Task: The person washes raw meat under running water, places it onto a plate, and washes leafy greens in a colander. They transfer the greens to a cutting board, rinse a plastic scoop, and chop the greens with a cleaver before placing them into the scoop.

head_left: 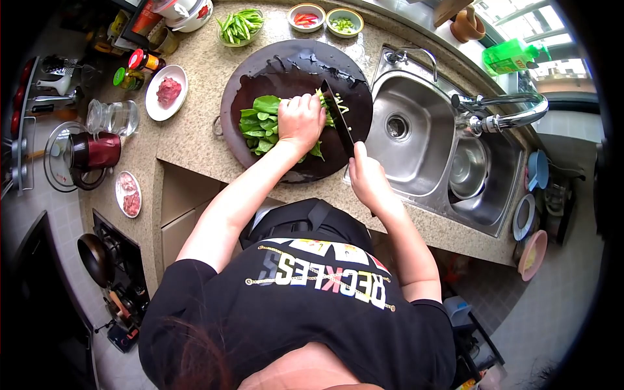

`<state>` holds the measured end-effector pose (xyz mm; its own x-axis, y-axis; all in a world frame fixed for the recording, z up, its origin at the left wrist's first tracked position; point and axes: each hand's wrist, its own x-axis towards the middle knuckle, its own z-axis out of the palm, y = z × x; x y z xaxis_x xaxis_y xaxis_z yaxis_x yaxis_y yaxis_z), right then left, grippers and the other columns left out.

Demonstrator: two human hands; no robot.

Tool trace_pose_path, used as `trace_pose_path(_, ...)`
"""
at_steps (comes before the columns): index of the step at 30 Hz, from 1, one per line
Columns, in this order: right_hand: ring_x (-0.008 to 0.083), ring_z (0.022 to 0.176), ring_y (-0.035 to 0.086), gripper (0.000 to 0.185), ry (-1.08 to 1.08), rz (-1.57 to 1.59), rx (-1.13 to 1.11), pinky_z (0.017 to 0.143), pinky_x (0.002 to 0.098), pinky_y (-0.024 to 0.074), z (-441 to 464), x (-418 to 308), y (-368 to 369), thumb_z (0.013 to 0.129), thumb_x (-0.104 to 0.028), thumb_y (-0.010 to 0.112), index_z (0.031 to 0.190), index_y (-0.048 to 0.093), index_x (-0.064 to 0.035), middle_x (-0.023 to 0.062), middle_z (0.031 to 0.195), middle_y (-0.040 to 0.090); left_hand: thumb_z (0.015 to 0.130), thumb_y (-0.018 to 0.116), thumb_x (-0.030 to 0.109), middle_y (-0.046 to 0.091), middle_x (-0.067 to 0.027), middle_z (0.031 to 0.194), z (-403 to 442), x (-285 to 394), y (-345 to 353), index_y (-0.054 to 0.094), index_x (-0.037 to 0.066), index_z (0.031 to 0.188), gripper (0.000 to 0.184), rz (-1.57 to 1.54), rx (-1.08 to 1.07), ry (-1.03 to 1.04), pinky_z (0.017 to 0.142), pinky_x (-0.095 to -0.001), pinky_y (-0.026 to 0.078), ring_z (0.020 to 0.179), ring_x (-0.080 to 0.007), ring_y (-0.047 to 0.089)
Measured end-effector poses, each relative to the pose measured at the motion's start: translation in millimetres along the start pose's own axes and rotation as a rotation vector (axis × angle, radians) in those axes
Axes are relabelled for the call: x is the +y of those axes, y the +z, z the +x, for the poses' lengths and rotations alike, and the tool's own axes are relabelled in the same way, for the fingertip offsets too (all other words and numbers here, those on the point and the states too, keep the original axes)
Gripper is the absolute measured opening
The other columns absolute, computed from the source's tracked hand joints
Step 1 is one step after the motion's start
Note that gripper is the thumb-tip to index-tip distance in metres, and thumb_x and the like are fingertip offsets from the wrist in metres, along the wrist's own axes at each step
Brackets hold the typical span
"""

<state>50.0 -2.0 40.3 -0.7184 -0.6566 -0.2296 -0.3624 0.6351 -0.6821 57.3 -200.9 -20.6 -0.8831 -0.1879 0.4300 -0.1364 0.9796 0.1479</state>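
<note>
A round dark chopping board (244, 78) with a wet surface lies on the counter. My left hand (301, 121) presses down on a bunch of leafy greens (260, 120), fingers curled over the stems. In my right hand (368, 172) is the handle of a kitchen knife (337, 117) with a dark, broad blade. The blade stands close beside my left fingers at the cut end of the stems. Small pale green bits lie on or along the blade's right side. My left fingertips are partly hidden.
A double sink (413, 97) with a tap (513, 114) is at the right. Behind the board stand bowls of green peppers (240, 27), red slices (305, 18) and chopped green bits (344, 24). Plates of raw meat (169, 92), jars and a glass pitcher (117, 117) are left.
</note>
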Motion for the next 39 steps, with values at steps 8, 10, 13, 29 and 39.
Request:
trace_pose_path(8,0.0483,0.074,0.059,0.02,-0.002,-0.021,-0.064,0.067,0.054,0.0465,33.0,4.9,-2.9,0.088,-0.008,0.045,0.103,0.04,0.0046,0.0305,0.072,0.059,0.078,0.061,0.027,0.057,-0.0015,0.085,2.1,-0.4,0.8,0.059,0.009,0.095,0.025,0.023,-0.024,-0.008,0.075,-0.0366,0.039,0.081,-0.0186,0.057)
trace_pose_path(10,0.0493,0.077,0.056,0.019,0.01,-0.008,-0.063,0.066,0.0539,0.0436,44.2,9.2,7.1,0.091,-0.012,0.047,0.1,0.037,0.0008,0.0302,0.076,0.057,0.077,0.061,0.028,0.056,-0.0019,0.083,2.9,0.3,0.9,0.06,0.009,0.093,0.024,0.021,-0.014,-0.007,0.075,-0.0367,0.039,0.08,-0.0193,0.056)
trace_pose_path(13,0.0466,0.07,0.059,0.028,0.028,-0.048,0.044,0.062,0.0527,0.047,50.9,16.5,39.4,0.091,-0.012,0.046,0.112,0.039,0.0048,0.0283,0.072,0.059,0.078,0.06,0.028,0.057,-0.0022,0.085,2.3,0.2,-0.8,0.061,0.009,0.095,0.026,0.009,-0.027,-0.017,0.075,-0.0371,0.039,0.081,-0.0198,0.057)
trace_pose_path(29,0.0473,0.072,0.058,0.018,-0.06,0.046,0.217,0.061,0.0531,0.044,2.9,-11.5,14.6,0.093,-0.013,0.048,0.103,0.039,-0.0015,0.0275,0.07,0.058,0.081,0.059,0.015,0.042,-0.0224,0.123,-6.2,-6.6,0.3,0.042,-0.001,0.116,0.042,-0.17,-0.019,-0.157,0.087,-0.0466,0.04,0.096,-0.0386,0.053)
trace_pose_path(39,0.0502,0.076,0.056,0.016,0.017,0.027,0.098,0.064,0.0545,0.0419,-7.4,-4.2,30.3,0.093,-0.012,0.047,0.098,0.037,-0.0011,0.0302,0.074,0.057,0.086,0.055,0.017,0.048,-0.0208,0.121,-4.9,-15.8,-6.9,0.053,0.0,0.103,0.024,-0.317,-0.189,-0.192,0.094,-0.0503,0.037,0.11,-0.0393,0.048)
